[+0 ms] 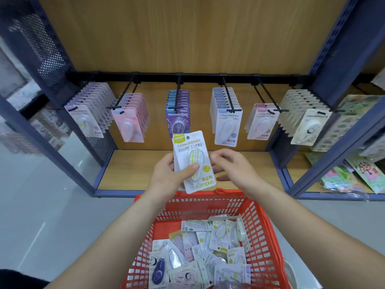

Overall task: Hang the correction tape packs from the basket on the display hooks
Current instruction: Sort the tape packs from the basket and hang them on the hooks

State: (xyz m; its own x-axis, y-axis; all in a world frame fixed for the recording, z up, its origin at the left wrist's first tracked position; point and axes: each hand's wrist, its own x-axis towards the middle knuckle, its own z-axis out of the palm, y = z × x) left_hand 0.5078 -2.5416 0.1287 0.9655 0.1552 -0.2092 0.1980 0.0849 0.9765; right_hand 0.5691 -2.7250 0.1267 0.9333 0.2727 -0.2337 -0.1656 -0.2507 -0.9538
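Display hooks [178,94] on the black rail [195,77] were loaded with hanging packs [227,126]; the red basket [260,236] below was filled with loose correction tape packs [208,255]. The left hand [166,176] was closed around a yellow Campus pack [192,161] above the basket; the right hand [231,165] was held loosely open beside it

Bright, even light comes from overhead, with faint glare on the floor [41,226]. Wide-angle distortion bows the shelf posts [330,49] at the edges. The right hand [233,165] seems slightly motion-blurred; corners are soft.
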